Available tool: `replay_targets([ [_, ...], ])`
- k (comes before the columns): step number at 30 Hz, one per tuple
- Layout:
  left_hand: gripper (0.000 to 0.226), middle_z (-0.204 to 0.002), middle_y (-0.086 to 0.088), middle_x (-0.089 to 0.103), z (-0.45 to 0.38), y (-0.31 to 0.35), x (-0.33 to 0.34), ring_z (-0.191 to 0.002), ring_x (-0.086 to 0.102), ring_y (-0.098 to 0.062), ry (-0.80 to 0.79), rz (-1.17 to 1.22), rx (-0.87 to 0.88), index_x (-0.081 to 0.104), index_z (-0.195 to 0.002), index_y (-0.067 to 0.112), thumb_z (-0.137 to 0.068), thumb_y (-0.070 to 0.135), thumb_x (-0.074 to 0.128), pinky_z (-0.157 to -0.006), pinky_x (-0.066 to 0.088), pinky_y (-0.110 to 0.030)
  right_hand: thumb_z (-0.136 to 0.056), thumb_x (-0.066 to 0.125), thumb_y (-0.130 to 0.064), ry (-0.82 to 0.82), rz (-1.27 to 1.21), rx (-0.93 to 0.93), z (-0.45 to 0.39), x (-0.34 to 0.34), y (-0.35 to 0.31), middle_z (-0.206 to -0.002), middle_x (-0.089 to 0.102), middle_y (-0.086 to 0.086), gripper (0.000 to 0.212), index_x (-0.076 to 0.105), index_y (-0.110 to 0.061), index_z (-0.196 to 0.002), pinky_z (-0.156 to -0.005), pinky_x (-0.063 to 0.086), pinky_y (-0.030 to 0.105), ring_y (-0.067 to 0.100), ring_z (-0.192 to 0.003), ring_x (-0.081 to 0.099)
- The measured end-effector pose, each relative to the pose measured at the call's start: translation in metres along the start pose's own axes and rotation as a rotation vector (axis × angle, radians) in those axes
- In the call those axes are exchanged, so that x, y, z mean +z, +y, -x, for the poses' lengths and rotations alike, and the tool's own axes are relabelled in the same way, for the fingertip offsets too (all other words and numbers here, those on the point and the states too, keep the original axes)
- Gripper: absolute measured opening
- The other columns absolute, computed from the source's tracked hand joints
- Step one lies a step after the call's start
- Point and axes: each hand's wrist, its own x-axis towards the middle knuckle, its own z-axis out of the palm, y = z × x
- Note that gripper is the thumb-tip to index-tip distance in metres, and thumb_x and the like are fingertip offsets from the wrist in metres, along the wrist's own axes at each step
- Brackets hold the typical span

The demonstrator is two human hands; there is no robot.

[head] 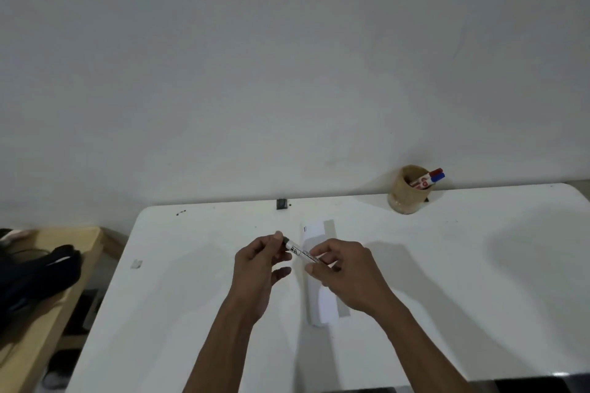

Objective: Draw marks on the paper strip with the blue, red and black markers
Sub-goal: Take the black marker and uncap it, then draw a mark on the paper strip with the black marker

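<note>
While the right hand (346, 274) is gripping the black marker (302, 254) over the paper strip (321, 284), the left hand (260, 265) is pinching its cap (285, 241); next step, by judgement: either pulling it off or seating it.

White table (415, 265), white paper strip (325, 306) with small dark marks at its far end. White-barrelled marker (301, 254), black cap. Tan cup (405, 198) shows red cap (435, 172), blue cap (439, 178).

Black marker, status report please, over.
Both hands on black marker: right hand grips barrel, left hand pinches cap end. Paper strip flat beneath. Red and blue markers in cup. Nothing obstructing.
</note>
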Motion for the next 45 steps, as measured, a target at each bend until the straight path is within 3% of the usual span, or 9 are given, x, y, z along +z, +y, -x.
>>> replay_targets([
  [5, 0.019, -0.083, -0.006, 0.069, -0.003, 0.001, -0.008, -0.077, 0.064, -0.018, -0.031, 0.037, -0.018, 0.075, -0.097, 0.005, -0.094, 0.021, 0.066, -0.068, 0.053, -0.033, -0.082, 0.084, -0.019, 0.063, -0.213, 0.014, 0.011, 0.000, -0.005, -0.078, 0.077, -0.003, 0.012, 0.081, -0.023, -0.093, -0.062, 0.057, 0.032, 0.016, -0.061, 0.065],
  [11, 0.019, -0.083, -0.008, 0.069, -0.004, 0.004, 0.004, -0.069, 0.059, -0.017, -0.097, 0.184, -0.031, 0.073, -0.097, -0.003, -0.093, 0.013, 0.065, -0.069, 0.054, -0.029, -0.081, 0.077, 0.002, 0.188, -1.047, 0.117, 0.001, -0.002, -0.016, -0.081, 0.074, 0.010, 0.017, 0.074, -0.001, -0.097, -0.067, 0.060, 0.024, 0.018, -0.070, 0.070],
  [18, 0.019, -0.076, -0.011, 0.068, -0.011, -0.003, 0.007, -0.062, 0.056, -0.019, -0.079, 0.067, 0.036, 0.073, -0.098, -0.006, -0.092, 0.010, 0.066, -0.066, 0.055, -0.026, -0.098, 0.067, -0.017, 0.260, -0.751, 0.063, -0.015, 0.016, -0.011, -0.082, 0.078, 0.005, 0.014, 0.073, -0.004, -0.099, -0.068, 0.059, 0.023, 0.015, -0.076, 0.075],
  [24, 0.011, -0.073, -0.012, 0.070, -0.023, -0.008, 0.010, -0.064, 0.059, -0.019, -0.052, 0.010, 0.150, 0.075, -0.091, -0.003, -0.089, 0.004, 0.067, -0.065, 0.056, -0.025, -0.096, 0.070, -0.012, 0.353, -0.956, 0.225, -0.033, 0.018, -0.008, -0.073, 0.072, 0.013, 0.019, 0.071, 0.006, -0.092, -0.059, 0.059, 0.022, 0.017, -0.059, 0.068],
  [28, 0.010, -0.072, -0.005, 0.074, -0.039, -0.004, -0.015, -0.061, 0.061, -0.015, 0.098, -0.017, 0.201, 0.076, -0.089, 0.005, -0.089, 0.000, 0.067, -0.065, 0.058, -0.024, -0.095, 0.069, -0.007, 0.525, -1.123, 0.287, -0.052, -0.021, 0.006, -0.070, 0.061, 0.015, 0.018, 0.064, 0.002, -0.081, -0.050, 0.058, 0.019, 0.010, -0.046, 0.063],
  [32, 0.008, -0.075, -0.001, 0.076, -0.061, -0.005, -0.031, -0.064, 0.066, -0.018, 0.181, -0.493, 0.221, 0.078, -0.086, 0.018, -0.089, 0.015, 0.070, -0.073, 0.057, -0.030, -0.095, 0.070, -0.009, 0.427, -1.010, 0.242, -0.059, -0.053, 0.013, -0.080, 0.069, 0.014, 0.011, 0.066, 0.001, -0.098, -0.060, 0.062, 0.023, 0.019, -0.062, 0.069],
  [35, 0.006, -0.074, 0.003, 0.073, -0.082, -0.014, -0.013, -0.069, 0.066, -0.016, 0.252, -0.786, 0.244, 0.075, -0.086, 0.016, -0.087, 0.017, 0.069, -0.067, 0.046, -0.017, -0.084, 0.079, 0.000, 0.374, -0.922, 0.204, -0.063, -0.045, 0.010, -0.077, 0.071, 0.012, 0.017, 0.066, -0.005, -0.094, -0.061, 0.060, 0.027, 0.022, -0.066, 0.068],
  [41, 0.008, -0.089, -0.009, 0.070, -0.120, -0.042, -0.006, -0.083, 0.063, -0.028, 0.275, -1.021, 0.197, 0.065, -0.093, 0.007, -0.090, 0.012, 0.059, -0.073, 0.051, -0.036, -0.080, 0.080, 0.006, 0.334, -0.867, 0.247, -0.070, -0.023, 0.022, -0.067, 0.070, 0.008, 0.024, 0.063, -0.010, -0.079, -0.062, 0.056, 0.031, 0.022, -0.061, 0.065],
  [45, 0.006, -0.093, -0.006, 0.065, -0.127, -0.052, -0.007, -0.084, 0.058, -0.026, 0.257, -1.074, 0.205, 0.063, -0.095, 0.010, -0.092, 0.013, 0.058, -0.071, 0.042, -0.031, -0.085, 0.076, 0.005, 0.300, -0.868, 0.285, -0.074, -0.019, 0.034, -0.074, 0.073, 0.011, 0.013, 0.070, -0.007, -0.085, -0.063, 0.058, 0.031, 0.023, -0.065, 0.067],
])
